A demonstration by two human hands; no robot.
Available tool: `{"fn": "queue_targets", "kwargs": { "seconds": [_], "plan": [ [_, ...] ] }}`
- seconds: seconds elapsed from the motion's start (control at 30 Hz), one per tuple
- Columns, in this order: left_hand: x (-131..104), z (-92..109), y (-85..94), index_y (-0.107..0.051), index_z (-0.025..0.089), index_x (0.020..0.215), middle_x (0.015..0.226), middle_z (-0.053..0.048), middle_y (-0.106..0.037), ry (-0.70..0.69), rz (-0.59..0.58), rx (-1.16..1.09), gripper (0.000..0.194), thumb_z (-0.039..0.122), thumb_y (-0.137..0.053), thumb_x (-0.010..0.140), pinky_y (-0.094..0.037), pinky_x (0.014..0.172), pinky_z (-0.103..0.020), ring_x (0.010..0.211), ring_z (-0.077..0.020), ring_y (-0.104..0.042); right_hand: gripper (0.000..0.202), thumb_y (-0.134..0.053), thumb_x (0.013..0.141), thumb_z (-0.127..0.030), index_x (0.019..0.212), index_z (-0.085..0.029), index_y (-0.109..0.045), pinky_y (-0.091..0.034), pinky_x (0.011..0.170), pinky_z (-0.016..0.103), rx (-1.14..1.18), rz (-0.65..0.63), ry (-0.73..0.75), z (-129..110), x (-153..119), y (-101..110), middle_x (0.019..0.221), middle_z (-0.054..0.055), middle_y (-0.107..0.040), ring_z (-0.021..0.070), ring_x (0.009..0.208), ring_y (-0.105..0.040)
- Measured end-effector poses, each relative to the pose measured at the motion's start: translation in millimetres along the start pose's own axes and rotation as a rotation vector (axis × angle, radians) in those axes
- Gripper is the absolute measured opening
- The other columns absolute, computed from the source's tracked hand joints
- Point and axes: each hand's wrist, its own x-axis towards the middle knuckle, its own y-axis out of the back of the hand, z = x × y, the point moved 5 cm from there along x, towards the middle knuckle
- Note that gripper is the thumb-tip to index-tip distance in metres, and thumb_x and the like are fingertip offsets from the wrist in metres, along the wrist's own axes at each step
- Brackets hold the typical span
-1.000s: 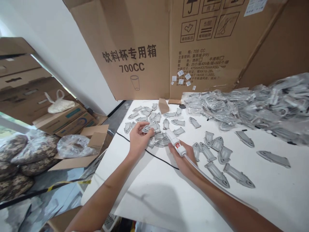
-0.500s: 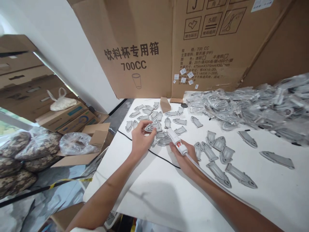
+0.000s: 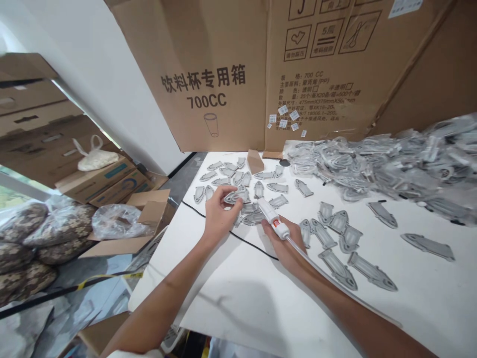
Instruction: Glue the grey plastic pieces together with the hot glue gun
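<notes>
Between the thumb and fingers of my left hand [image 3: 219, 214] is a grey plastic piece [image 3: 233, 198], held over other grey pieces on the white table [image 3: 231, 298]. My right hand [image 3: 285, 238] is wrapped round a white tool [image 3: 274, 219] with a red mark and a pale cable trailing toward me. The tool's tip points up and left, close to the loose grey pieces [image 3: 278, 200] but apart from the held one. Several more grey pieces [image 3: 337, 268] lie to the right of my right hand.
A heap of bagged grey parts [image 3: 346, 164] fills the back right. Behind the table stands a large cardboard box [image 3: 216, 44]. A black cable [image 3: 249, 241] crosses the table under my wrists. Open cartons [image 3: 152, 214] are at the left.
My left hand has shifted very slightly to the right with the grey piece. The right hand and white tool look unmoved.
</notes>
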Motion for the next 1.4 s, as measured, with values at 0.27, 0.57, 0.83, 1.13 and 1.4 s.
{"fn": "queue_targets", "kwargs": {
  "seconds": [0.27, 0.57, 0.83, 1.13, 1.4],
  "plan": [
    [2.0, -0.7, 1.1, -0.068, 0.023, 0.107, 0.115, -0.005, -0.073, 0.022, 0.001, -0.011, 0.024, 0.028, -0.073, 0.084, -0.057, 0.08, -0.03, 0.114, -0.024, -0.07, 0.044, -0.061, 0.097, -0.055, 0.07, -0.024, -0.043, -0.029, 0.054, 0.028, 0.014, -0.011, -0.011, 3.4, 0.2, -0.8, 0.062, -0.006, -0.043, 0.0136, 0.058, -0.036],
    [13.1, 3.8, 18.7, -0.068, 0.026, 0.121, 0.113, -0.008, -0.072, -0.479, -0.05, 0.59, 0.026, 0.019, -0.054, 0.099, -0.052, 0.085, -0.033, 0.1, -0.0229, -0.07, 0.047, -0.061, 0.095, -0.056, 0.069, -0.025, -0.039, -0.028, 0.054, 0.028, 0.016, -0.002, -0.008, 2.7, -0.2, -1.0, 0.062, -0.006, -0.04, 0.0134, 0.059, -0.035],
    [17.6, 5.8, 22.5, -0.066, 0.027, 0.129, 0.112, -0.011, -0.07, -0.629, -0.256, 0.717, 0.046, 0.004, -0.044, 0.095, -0.053, 0.088, -0.036, 0.108, -0.0258, -0.068, 0.046, -0.061, 0.095, -0.055, 0.068, -0.025, -0.039, -0.028, 0.055, 0.028, 0.016, 0.011, -0.001, 1.7, -0.8, -1.1, 0.062, -0.006, -0.041, 0.0137, 0.06, -0.035],
    [17.9, -1.1, 19.9, -0.067, 0.027, 0.115, 0.105, -0.005, -0.075, -0.424, -0.236, 0.536, 0.025, 0.032, -0.07, 0.091, -0.052, 0.079, -0.034, 0.09, -0.0225, -0.07, 0.046, -0.063, 0.094, -0.057, 0.069, -0.025, -0.043, -0.03, 0.052, 0.028, 0.046, 0.087, -0.007, -0.3, -2.6, 0.4, 0.061, -0.005, -0.042, 0.0139, 0.057, -0.038],
    [-13.7, 19.9, -16.2, -0.07, 0.029, 0.1, 0.094, -0.001, -0.073, -0.355, -0.751, 0.325, 0.025, 0.039, -0.083, 0.08, -0.049, 0.07, -0.033, 0.082, -0.0211, -0.068, 0.041, -0.063, 0.097, -0.06, 0.079, -0.024, -0.054, -0.041, 0.057, 0.029, 0.094, 0.32, -0.055, 15.0, -7.2, 13.6, 0.07, 0.0, -0.057, 0.0175, 0.064, -0.053]
  ]
}}
